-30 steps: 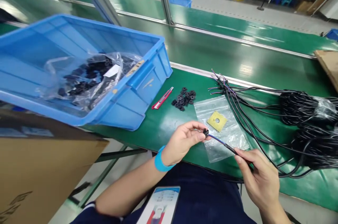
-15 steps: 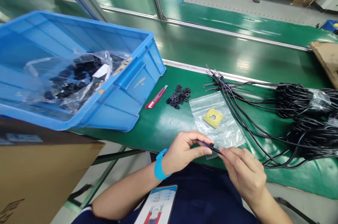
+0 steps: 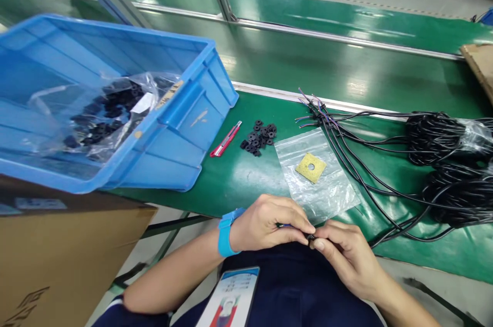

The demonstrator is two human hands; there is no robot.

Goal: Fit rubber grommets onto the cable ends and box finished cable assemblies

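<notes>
- Both hands meet at the near edge of the green bench, right over the person's lap.
- The left hand is curled closed, thumb and fingertips pinching the end of a thin cable; only a short blue-tinted stretch of it shows between the fingers.
- The right hand closes in from the other side, its thumb and forefinger pinched on a small black ring that sits right at the cable's tip.
- The fingertips of the two hands are touching or as good as touching around that ring; how far the ring sits on the cable is hidden by the fingers.
- A blue wristband circles the left wrist.
- Just beyond the hands lies a clear plastic bag with a yellow square washer resting on it.
- Further back, a small heap of black rings sits on the bench, and beside it a red utility knife.
- To the right, bundled black cables coil in a pile, their loose ends fanned out toward the bench's far rail.
- On the left, a blue crate holds a plastic bag of black parts, perched over a cardboard box.
</notes>
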